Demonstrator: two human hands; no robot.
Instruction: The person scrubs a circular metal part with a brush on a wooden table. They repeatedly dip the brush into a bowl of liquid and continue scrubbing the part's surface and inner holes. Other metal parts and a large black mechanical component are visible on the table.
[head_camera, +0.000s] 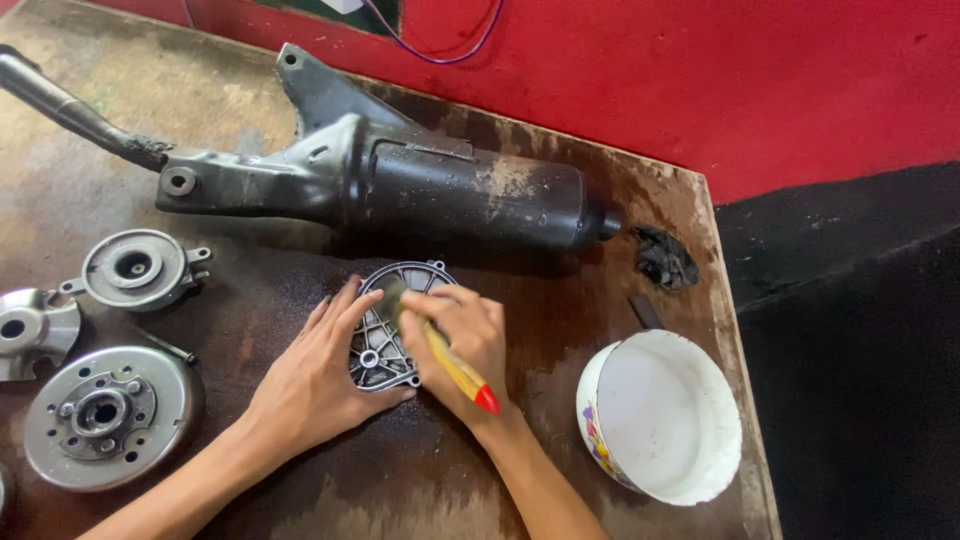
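A long black exhaust muffler (400, 185) is lying across the upper half of the frame on the stained wooden table (620, 500), its pipe running off to the upper left. At lower right a white enamel bowl (665, 415) with a flowered side is standing near the table's edge, and at lower left a round flywheel (100, 415) is sitting below two smaller metal covers (140, 268).

In the middle of the frame a small ribbed metal engine cover (385, 345) is lying flat on the table, just below the muffler. It is looking dull grey, with raised ribs radiating from a small central boss and bolt ears around the rim; its pockets are looking dark with grime.

The left hand (315, 380) is pressing down flat on the cover's left edge, fingers spread wide, pinning it rather than gripping it. The right hand (460, 345) is closing firmly around a yellow-handled brush (455, 365) with a red tip, bristles working on the cover's upper part.

To do this well, I would judge that the cover is needing steady downward pressure so it is not sliding on the wet surface, and short strokes along the ribs, not across them, are reaching the pockets best.
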